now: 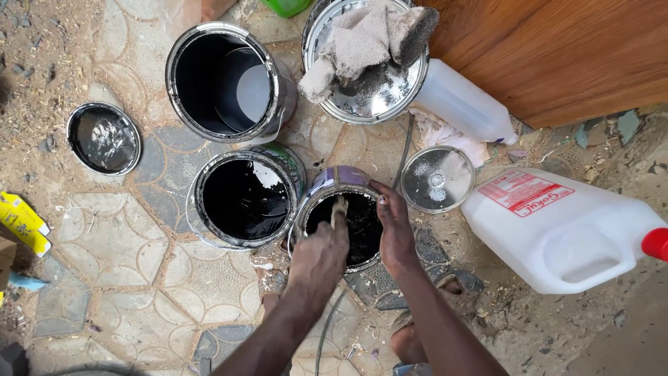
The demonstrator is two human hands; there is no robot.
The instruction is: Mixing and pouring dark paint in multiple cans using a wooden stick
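1. Four round tins are seen on the patterned paving, and the small purple-banded tin (346,217) nearest the person is the one being worked in.
2. The left hand (319,261) is closed in a fist around a pale wooden stick (339,211), which is held upright with its lower end dipped into the black liquid inside that tin.
3. The right hand (395,230) is laid on the tin's right rim, fingers curled over the edge, so the tin is gripped and steadied.
4. Just to the left, touching the small tin, a larger tin of black liquid (245,198) is set with its lid off.
5. Behind that, an open tin with dark inner walls (226,82) is seen, and well off to the left a black-stained lid (104,138) is lying flat on the ground.
6. At the top, a fourth tin (362,97) is topped with grey foam sponges (369,35).
7. To the right of the small tin, a shiny lid (437,179) is lying near a big white jerrycan with a red cap (563,233).
8. A smaller white bottle (463,101) is lying beside a wooden panel (557,49).
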